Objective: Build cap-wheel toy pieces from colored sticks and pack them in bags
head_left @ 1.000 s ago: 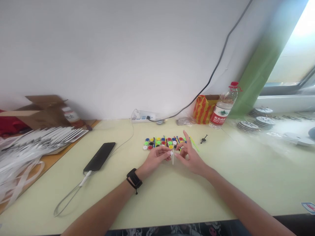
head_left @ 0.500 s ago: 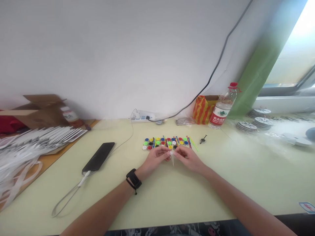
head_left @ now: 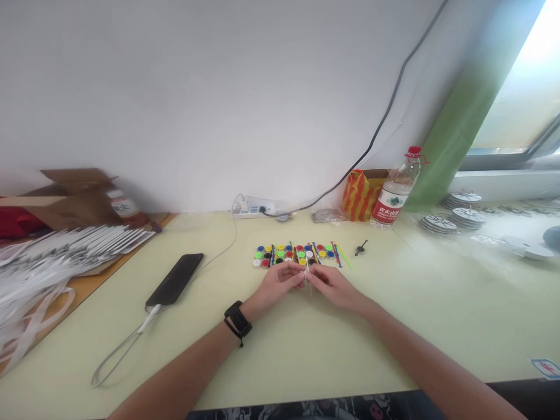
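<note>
the left hand [head_left: 279,282] and the right hand [head_left: 336,286] meet above the table [head_left: 271,356], fingertips closed on a small white part [head_left: 311,288] with a thin stick; probably they pinch because it is so little. which hand bears it more, i cannot tell. just on the far side, coloured discs [head_left: 289,254] lie in groups with coloured sticks [head_left: 336,255] between, perhaps to keep them sorted and reachable. a black piece [head_left: 361,249] lies apart at right, maybe to avoid mixing.

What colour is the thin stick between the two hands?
The stick is white, seen best in the head view.
</note>
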`<move>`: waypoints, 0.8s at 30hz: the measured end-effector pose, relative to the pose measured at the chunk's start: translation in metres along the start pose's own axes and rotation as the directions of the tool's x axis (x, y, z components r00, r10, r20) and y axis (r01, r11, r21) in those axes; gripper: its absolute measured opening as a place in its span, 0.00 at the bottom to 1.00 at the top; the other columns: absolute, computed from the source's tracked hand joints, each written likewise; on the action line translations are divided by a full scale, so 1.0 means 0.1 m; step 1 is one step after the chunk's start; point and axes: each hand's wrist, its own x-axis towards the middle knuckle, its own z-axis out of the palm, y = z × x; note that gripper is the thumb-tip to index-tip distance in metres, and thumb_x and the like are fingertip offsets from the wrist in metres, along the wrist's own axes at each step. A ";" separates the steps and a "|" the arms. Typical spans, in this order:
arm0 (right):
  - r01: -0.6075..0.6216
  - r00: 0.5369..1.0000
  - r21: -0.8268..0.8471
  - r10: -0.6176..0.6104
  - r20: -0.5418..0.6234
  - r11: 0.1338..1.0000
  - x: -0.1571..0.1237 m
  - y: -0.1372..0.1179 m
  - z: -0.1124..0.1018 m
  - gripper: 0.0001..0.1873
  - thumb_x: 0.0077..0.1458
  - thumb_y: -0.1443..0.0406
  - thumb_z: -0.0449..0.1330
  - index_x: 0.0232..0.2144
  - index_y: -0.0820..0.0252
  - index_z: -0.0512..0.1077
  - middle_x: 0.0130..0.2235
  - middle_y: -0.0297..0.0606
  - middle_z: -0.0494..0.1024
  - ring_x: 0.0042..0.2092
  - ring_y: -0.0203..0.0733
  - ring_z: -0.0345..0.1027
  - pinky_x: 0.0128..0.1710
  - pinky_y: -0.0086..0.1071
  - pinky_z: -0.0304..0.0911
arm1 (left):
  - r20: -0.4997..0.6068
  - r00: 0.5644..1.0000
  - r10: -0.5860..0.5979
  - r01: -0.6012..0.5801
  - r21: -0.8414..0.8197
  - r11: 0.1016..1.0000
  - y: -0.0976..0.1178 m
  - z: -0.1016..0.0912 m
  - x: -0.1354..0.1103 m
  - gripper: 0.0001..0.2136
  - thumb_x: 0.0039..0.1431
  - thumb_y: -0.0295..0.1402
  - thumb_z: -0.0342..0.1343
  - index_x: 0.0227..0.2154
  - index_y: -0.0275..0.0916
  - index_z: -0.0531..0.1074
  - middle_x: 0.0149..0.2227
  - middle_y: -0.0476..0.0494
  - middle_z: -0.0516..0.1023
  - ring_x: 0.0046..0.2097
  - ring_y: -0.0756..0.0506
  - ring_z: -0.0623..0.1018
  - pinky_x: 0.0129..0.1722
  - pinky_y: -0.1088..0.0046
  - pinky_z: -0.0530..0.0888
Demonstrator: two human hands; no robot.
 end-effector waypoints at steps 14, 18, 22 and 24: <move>-0.230 0.813 -0.522 -0.132 -0.567 0.821 -0.08 0.16 -0.81 0.17 0.70 0.54 0.44 0.33 0.55 0.63 0.29 0.37 0.68 0.30 0.42 0.57 0.32 0.35 0.50 | 0.107 0.985 -0.134 0.129 0.054 0.990 -0.09 -0.02 -0.01 0.17 0.57 0.44 0.67 0.45 0.38 0.79 0.40 0.39 0.82 0.41 0.46 0.81 0.44 0.68 0.77; -0.600 0.588 -0.543 -0.136 -0.797 0.587 -0.20 0.42 -1.24 0.18 0.70 0.56 0.45 0.38 0.59 0.69 0.36 0.45 0.75 0.33 0.45 0.66 0.31 0.34 0.50 | 0.131 0.986 -0.104 0.093 0.082 0.992 -0.13 -0.03 -0.02 0.16 0.58 0.44 0.66 0.43 0.38 0.80 0.40 0.39 0.82 0.43 0.44 0.81 0.46 0.66 0.77; -0.719 0.692 -0.622 0.403 -0.599 0.311 -0.27 0.69 -1.33 0.15 0.67 0.59 0.51 0.34 0.59 0.73 0.38 0.48 0.78 0.37 0.48 0.73 0.33 0.35 0.58 | 0.130 0.986 -0.105 0.093 0.098 0.991 -0.15 -0.04 -0.01 0.15 0.59 0.44 0.65 0.43 0.38 0.79 0.40 0.40 0.82 0.44 0.44 0.80 0.47 0.66 0.77; -0.708 0.689 -0.645 0.482 -0.541 0.289 -0.27 0.77 -1.29 0.12 0.65 0.60 0.54 0.35 0.60 0.74 0.39 0.50 0.79 0.40 0.52 0.75 0.36 0.38 0.61 | 0.134 0.985 -0.113 0.099 0.105 0.989 -0.15 -0.04 0.00 0.15 0.59 0.43 0.65 0.43 0.38 0.79 0.41 0.39 0.82 0.45 0.44 0.80 0.48 0.66 0.76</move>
